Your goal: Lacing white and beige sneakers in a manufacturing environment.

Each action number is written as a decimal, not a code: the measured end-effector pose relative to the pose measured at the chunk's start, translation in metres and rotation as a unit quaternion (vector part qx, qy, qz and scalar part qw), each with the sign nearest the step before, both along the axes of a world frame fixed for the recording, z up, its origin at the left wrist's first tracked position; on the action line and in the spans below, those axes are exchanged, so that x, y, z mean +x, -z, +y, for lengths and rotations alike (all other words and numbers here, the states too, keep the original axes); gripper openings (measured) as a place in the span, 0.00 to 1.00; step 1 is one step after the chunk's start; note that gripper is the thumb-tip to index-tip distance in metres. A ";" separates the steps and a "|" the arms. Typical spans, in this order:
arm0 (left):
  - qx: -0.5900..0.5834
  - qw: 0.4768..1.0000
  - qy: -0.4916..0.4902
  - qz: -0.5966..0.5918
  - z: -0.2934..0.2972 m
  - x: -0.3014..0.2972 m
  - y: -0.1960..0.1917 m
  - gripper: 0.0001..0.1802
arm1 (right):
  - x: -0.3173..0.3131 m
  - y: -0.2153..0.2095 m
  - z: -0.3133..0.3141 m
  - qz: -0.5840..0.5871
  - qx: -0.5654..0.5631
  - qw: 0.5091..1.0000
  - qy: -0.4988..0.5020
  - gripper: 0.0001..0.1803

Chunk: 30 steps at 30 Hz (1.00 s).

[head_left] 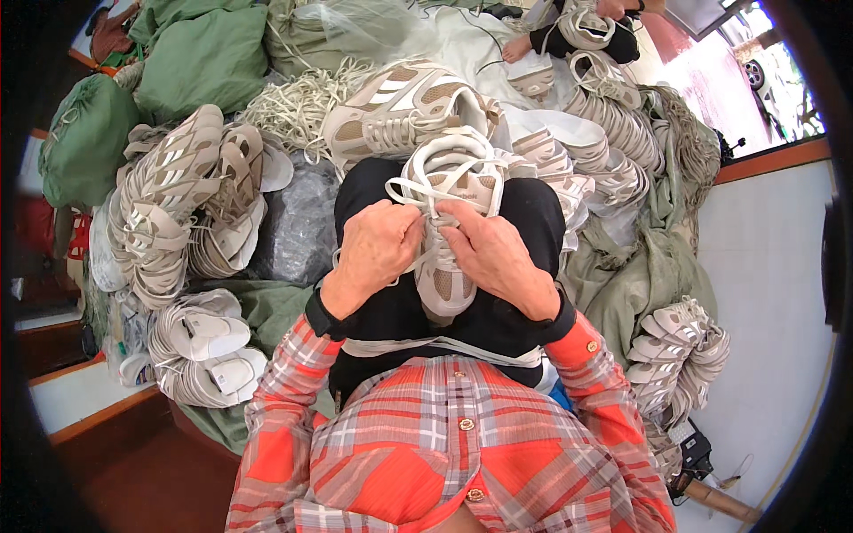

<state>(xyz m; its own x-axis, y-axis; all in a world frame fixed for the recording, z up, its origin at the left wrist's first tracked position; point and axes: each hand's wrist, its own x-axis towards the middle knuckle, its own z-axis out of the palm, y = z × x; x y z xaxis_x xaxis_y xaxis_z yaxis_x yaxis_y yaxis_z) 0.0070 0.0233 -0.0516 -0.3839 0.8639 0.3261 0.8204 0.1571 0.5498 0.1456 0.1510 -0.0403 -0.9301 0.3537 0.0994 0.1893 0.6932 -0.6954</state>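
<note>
A beige and white sneaker upper (449,280) rests on my lap between my knees, its toe toward me. White shoelace (422,188) runs through its eyelets, with a loop rising at the left of the tongue. My left hand (378,249) pinches the lace at the shoe's left side. My right hand (498,258) lies against the right side, thumb and forefinger closed on the lace near the tongue. Both hands nearly meet over the lacing, and part of the shoe is hidden under them. Just beyond my knees lies another laced sneaker upper (391,124).
Stacked shoe uppers (182,191) stand at the left, with more stacks (613,133) at the far right and near right. A heap of loose laces (302,107) lies beyond my left knee. Green sacks (209,62) fill the back left. Another person's hand (613,9) shows at the top.
</note>
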 end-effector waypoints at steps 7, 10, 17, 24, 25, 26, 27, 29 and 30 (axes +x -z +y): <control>0.010 0.992 0.042 0.115 0.005 -0.002 -0.009 0.07 | -0.008 -0.026 0.007 -0.125 -0.364 0.923 0.005 0.17; 0.006 0.988 0.022 0.155 0.011 0.001 -0.009 0.08 | -0.005 -0.025 0.010 -0.108 -0.384 0.917 -0.026 0.18; -0.143 0.742 0.011 -0.655 0.003 -0.032 0.013 0.15 | -0.022 -0.015 0.024 -0.013 -0.058 0.995 -0.078 0.12; -0.184 0.739 0.049 -0.646 0.006 -0.034 0.008 0.15 | -0.037 -0.009 0.030 -0.010 0.062 0.989 -0.132 0.03; -0.185 0.740 0.049 -0.645 0.003 -0.032 0.004 0.15 | -0.036 -0.008 0.030 0.013 0.119 0.983 -0.140 0.03; -0.186 0.743 0.052 -0.641 0.001 -0.029 -0.001 0.15 | -0.033 -0.012 0.031 0.014 0.120 0.983 -0.139 0.03; -0.188 0.747 0.055 -0.635 -0.002 -0.026 -0.004 0.16 | -0.024 -0.019 0.031 -0.022 0.148 0.984 -0.099 0.03; -0.072 0.683 0.152 -0.711 -0.033 -0.034 0.003 0.15 | -0.002 -0.032 0.054 0.036 0.236 0.971 -0.006 0.04; 0.070 0.660 0.164 -0.730 -0.051 -0.026 -0.001 0.14 | 0.012 -0.054 0.068 0.044 0.245 0.964 0.092 0.03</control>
